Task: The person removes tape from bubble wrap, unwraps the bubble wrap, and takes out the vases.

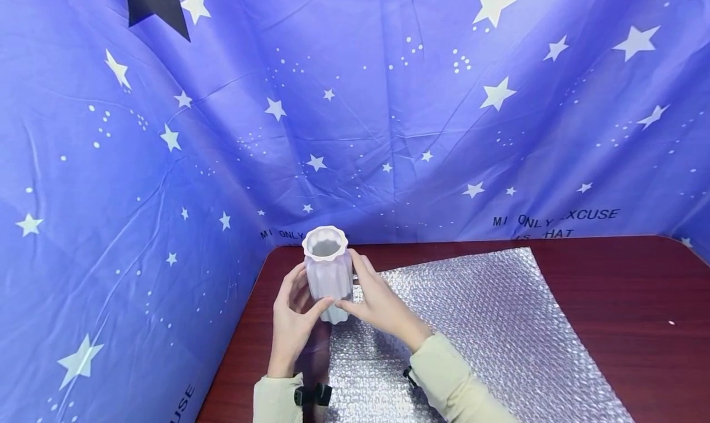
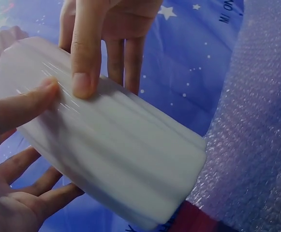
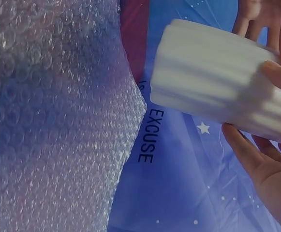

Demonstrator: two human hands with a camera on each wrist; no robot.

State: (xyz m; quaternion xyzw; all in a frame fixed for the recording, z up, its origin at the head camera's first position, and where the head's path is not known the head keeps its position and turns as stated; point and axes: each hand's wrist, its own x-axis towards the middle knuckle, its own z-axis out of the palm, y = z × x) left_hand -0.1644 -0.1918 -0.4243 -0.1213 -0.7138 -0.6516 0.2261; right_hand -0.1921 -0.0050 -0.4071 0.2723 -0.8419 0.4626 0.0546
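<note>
A pale, fluted vase [image 1: 328, 278] with a scalloped rim is held upright between both hands in the head view. My left hand [image 1: 291, 324] grips its left side, thumb across the front. From the right, my right hand [image 1: 383, 303] holds it, the thumb also on the front and close to the other thumb. In the left wrist view the smooth ribbed wall of the vase [image 2: 125, 145] shows, with both thumbs pressing on it. Under and beside the vase lies a sheet of bubble wrap [image 1: 471, 318]; its bubbles fill the left of the right wrist view.
The dark red table [image 1: 621, 287] carries the bubble wrap, which reaches toward the front edge of the view. A blue star-patterned curtain [image 1: 360, 121] stands behind and to the left. A small white speck [image 1: 672, 323] lies on the right of the table.
</note>
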